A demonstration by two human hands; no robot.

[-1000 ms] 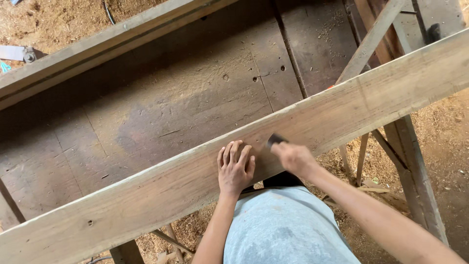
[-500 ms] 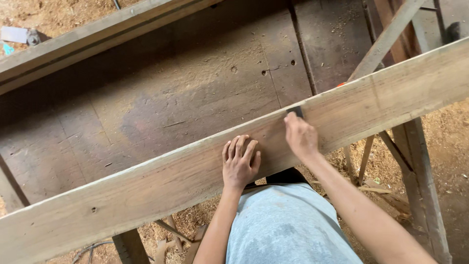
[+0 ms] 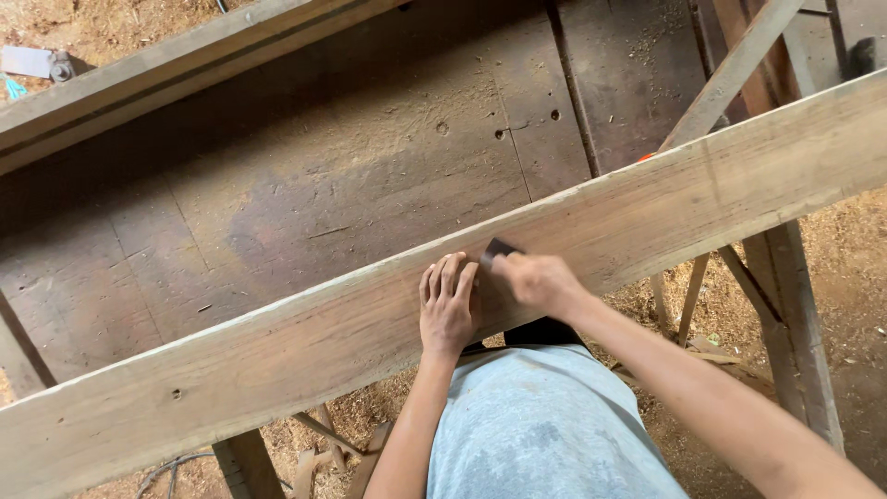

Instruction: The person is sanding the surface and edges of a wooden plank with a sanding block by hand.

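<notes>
Long pale plank (image 3: 277, 356) runs across the view, low at the left, rising to the upper right; long axis follows that diagonal, broad face up. It rests over a dark wooden workbench (image 3: 305, 194) behind it and a trestle leg (image 3: 795, 305) at the right. Left hand (image 3: 448, 305) lies flat on the plank, palm down, fingers spread and pointing up toward the bench, gripping nothing. Right hand (image 3: 536, 280) is just beside it, closed around a small dark block (image 3: 499, 249) (looks like a sanding pad, can't tell for sure) pressed to the plank face near its far edge. Block sits about mid-length of the plank, touching it.

Around: a second long beam (image 3: 176, 69) lies along the bench's far side, roughly parallel to the plank. Sawdust floor (image 3: 850, 249) with scrap sticks under the plank. Slanted brace (image 3: 730, 69) crosses at top right. Top left corner: small flat whitish packet (image 3: 28, 61) on the ground, with a little grey round part (image 3: 62, 66) and a bit of blue (image 3: 13, 88) next to it; any print too small to tell. Nothing lies on the plank between the hands.
</notes>
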